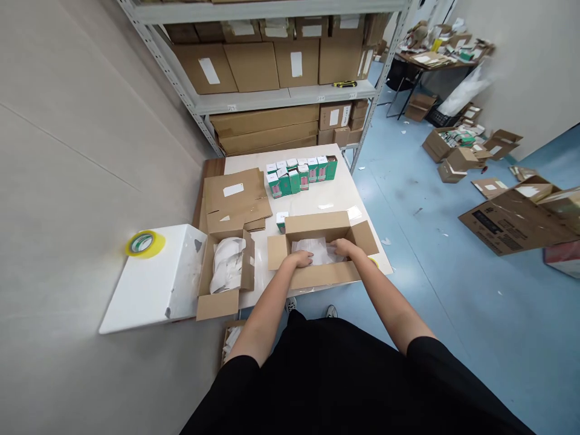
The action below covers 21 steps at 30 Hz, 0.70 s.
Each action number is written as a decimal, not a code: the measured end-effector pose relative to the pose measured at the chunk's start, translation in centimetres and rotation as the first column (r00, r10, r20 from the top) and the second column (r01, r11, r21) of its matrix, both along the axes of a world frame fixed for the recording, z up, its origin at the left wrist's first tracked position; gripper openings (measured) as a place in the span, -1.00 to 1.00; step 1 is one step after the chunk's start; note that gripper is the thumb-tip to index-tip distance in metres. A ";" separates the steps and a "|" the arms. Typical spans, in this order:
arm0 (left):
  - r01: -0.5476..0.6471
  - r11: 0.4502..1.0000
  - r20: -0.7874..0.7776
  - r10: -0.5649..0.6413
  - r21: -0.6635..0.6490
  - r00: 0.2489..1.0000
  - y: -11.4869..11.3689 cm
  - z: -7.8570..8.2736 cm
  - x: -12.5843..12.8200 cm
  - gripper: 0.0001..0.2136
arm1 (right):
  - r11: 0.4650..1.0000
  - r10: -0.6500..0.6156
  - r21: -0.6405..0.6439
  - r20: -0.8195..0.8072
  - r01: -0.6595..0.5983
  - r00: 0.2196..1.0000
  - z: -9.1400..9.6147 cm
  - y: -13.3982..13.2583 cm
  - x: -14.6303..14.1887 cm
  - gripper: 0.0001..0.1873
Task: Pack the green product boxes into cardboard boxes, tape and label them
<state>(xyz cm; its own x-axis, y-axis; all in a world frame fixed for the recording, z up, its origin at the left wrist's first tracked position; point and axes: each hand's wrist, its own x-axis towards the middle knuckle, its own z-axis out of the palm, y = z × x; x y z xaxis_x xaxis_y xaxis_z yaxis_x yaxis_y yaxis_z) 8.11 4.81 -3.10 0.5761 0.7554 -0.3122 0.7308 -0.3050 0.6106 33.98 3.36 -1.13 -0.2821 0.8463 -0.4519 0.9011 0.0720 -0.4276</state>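
An open cardboard box point(317, 276) stands at the near edge of the pale table, flaps folded outward. White, thin packing sheet point(316, 249) lies inside it. My left hand point(301, 259) reaches over the left side of the box, its fingers closed at the sheet's left edge. At the right end, my right hand point(343, 247) pinches the sheet's translucent edge; its fingertips are partly hidden. Just beyond the box is a single small green-and-white carton point(281, 222). Several similar green cartons point(284, 183) stand in rows farther back.
Flattened cardboard point(238, 199) lies on the table's left, behind another open box point(230, 302) holding white packing material. Yellow tape point(145, 243) rests on a white block point(145, 284) at left. A metal shelf point(290, 96) with boxes stands behind; cartons point(516, 217) sit on the right floor.
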 end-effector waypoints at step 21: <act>-0.473 0.860 0.161 0.448 0.192 0.879 9.1 1.7 -12.0 -0.65 | 0.937 -0.248 0.309 0.271 0.160 0.930 1.2 4.4 -8.0 -0.42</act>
